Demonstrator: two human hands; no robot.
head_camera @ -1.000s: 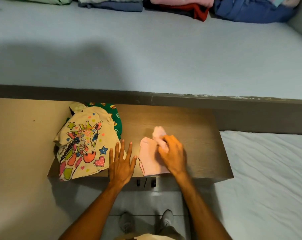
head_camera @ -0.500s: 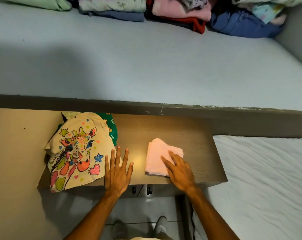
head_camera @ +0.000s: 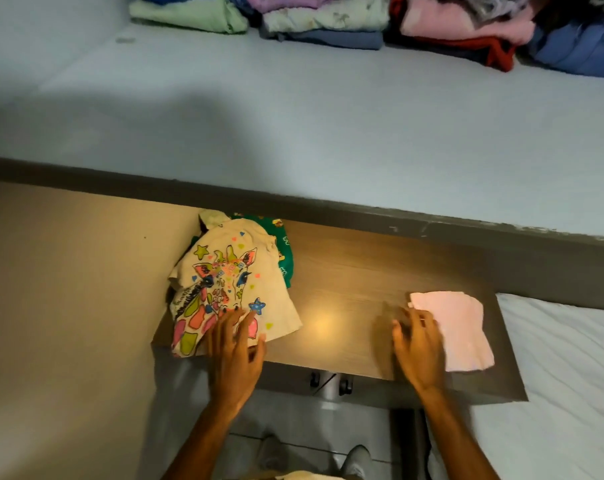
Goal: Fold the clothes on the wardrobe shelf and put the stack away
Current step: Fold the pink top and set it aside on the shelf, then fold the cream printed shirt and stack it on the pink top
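Observation:
A folded pale pink cloth [head_camera: 461, 329] lies flat at the right end of the brown wooden shelf [head_camera: 349, 271]. My right hand [head_camera: 418, 344] hovers at its left edge, fingers spread, motion-blurred, holding nothing. A cream giraffe-print shirt [head_camera: 224, 282] lies crumpled on the shelf's left end, on top of a green printed garment [head_camera: 282, 247]. My left hand [head_camera: 234, 351] rests with spread fingertips on the shirt's near corner; no grip shows.
Above the shelf a pale blue surface [head_camera: 328, 126] holds several folded clothes along its far edge: green [head_camera: 189, 15], blue [head_camera: 331, 38], pink and red [head_camera: 466, 32]. A white mattress [head_camera: 553, 393] lies at the right. A tan panel [head_camera: 68, 323] stands at the left.
The pink cloth has slid to the shelf's right end and my right hand has come off it. My left hand moved from the bare wood onto the giraffe shirt's corner.

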